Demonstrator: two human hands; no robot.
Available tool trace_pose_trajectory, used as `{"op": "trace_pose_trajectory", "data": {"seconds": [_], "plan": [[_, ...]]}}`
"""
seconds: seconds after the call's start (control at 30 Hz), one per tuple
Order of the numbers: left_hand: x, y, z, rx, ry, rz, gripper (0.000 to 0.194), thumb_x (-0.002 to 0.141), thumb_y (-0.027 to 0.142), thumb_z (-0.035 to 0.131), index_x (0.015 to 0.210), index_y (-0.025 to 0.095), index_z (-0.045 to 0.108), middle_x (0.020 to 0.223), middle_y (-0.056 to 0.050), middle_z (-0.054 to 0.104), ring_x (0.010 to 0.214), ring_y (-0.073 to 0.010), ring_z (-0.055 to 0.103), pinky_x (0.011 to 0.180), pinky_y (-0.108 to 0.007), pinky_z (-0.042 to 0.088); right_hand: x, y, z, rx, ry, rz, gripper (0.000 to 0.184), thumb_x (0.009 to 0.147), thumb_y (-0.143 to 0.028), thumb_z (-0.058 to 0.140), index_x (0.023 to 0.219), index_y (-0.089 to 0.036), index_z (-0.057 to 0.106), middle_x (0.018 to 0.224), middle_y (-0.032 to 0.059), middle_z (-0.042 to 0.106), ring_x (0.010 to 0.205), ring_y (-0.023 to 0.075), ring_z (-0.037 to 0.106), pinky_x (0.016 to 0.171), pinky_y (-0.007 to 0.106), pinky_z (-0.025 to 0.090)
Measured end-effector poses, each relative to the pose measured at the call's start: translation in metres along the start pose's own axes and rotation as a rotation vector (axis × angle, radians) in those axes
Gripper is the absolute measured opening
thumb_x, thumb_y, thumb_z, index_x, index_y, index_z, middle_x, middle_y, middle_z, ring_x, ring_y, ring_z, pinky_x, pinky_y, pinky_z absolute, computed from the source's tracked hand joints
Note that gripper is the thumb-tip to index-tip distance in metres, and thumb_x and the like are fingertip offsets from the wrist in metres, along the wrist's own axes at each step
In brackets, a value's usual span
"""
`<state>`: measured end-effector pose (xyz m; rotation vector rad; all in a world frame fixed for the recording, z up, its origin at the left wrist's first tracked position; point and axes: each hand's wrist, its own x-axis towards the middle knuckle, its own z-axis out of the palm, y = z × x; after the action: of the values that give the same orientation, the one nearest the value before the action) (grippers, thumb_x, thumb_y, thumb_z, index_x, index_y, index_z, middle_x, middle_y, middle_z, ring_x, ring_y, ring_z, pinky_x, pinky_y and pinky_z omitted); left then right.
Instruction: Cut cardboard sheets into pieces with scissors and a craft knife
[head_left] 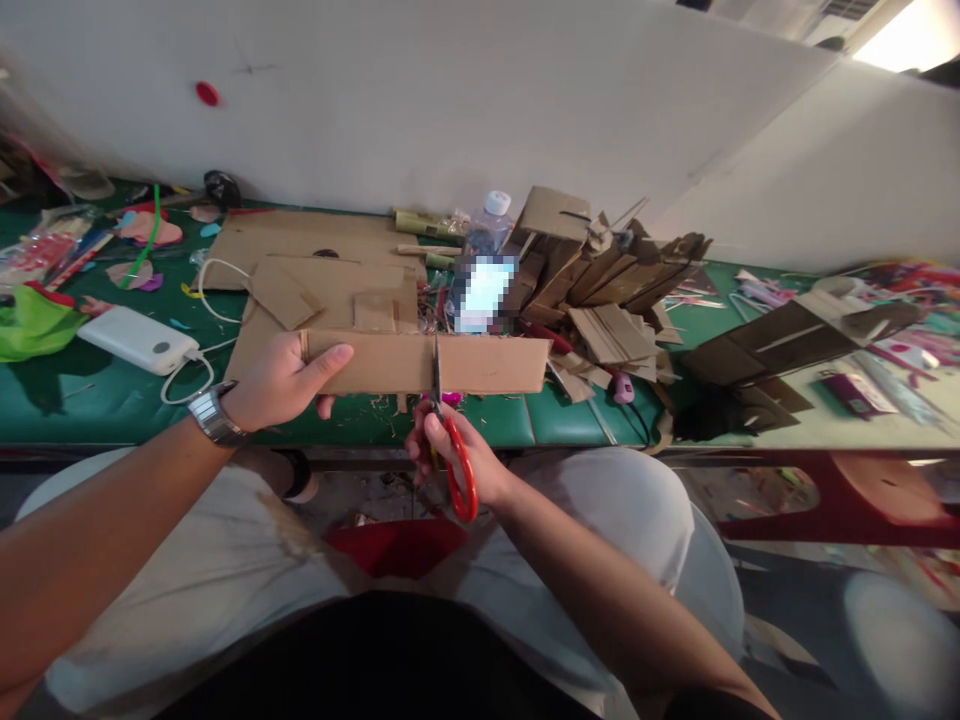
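My left hand [289, 378] grips the left end of a long cardboard strip [375, 365], thumb on its front face. The strip is held up level above the near edge of the green table. Red-handled scissors [463, 475] are in my right hand [457, 450], fingers wrapped about the handles. Their blades point up and lie across the strip, right of its middle, along a line that runs to its top edge. Larger flat cardboard sheets [300, 235] lie behind the strip. A phone with a blurred bright screen [486, 293] leans upright beyond it.
A white power bank [139, 340] with a cable lies at the left. Folded cardboard pieces [600, 265] are heaped behind at the right, beside a clear bottle [491, 225] with a white cap. A cardboard structure [787, 345] stands farther right. The table's edge [480, 440] runs before my knees.
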<state>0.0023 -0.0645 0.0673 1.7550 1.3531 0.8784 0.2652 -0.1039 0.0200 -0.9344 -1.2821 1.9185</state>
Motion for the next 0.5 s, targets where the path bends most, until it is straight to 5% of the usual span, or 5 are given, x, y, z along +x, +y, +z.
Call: {"op": "trace_pose_trajectory", "data": {"seconds": [0.27, 0.5], "plan": [[0.0, 0.007, 0.003, -0.026, -0.002, -0.038, 0.044, 0.1, 0.051, 0.056, 0.067, 0.021, 0.059, 0.043, 0.0, 0.059, 0.037, -0.0156, 0.058, 0.04, -0.023, 0.046, 0.005, -0.001, 0.003, -0.113, 0.034, -0.008, 0.064, 0.085, -0.085, 0.064, 0.092, -0.024, 0.044, 0.056, -0.0087, 0.058, 0.045, 0.0125, 0.062, 0.042, 0.021, 0.051], [0.002, -0.005, 0.002, -0.251, 0.052, -0.079, 0.036, 0.101, 0.054, 0.059, 0.09, 0.02, 0.064, 0.062, 0.001, 0.066, 0.036, -0.0111, 0.053, 0.037, -0.022, 0.042, 0.013, -0.009, 0.01, -0.124, 0.026, -0.016, 0.062, 0.086, -0.085, 0.063, 0.093, -0.027, 0.042, 0.047, -0.0131, 0.049, 0.038, 0.0134, 0.056, 0.037, 0.024, 0.054]]}}
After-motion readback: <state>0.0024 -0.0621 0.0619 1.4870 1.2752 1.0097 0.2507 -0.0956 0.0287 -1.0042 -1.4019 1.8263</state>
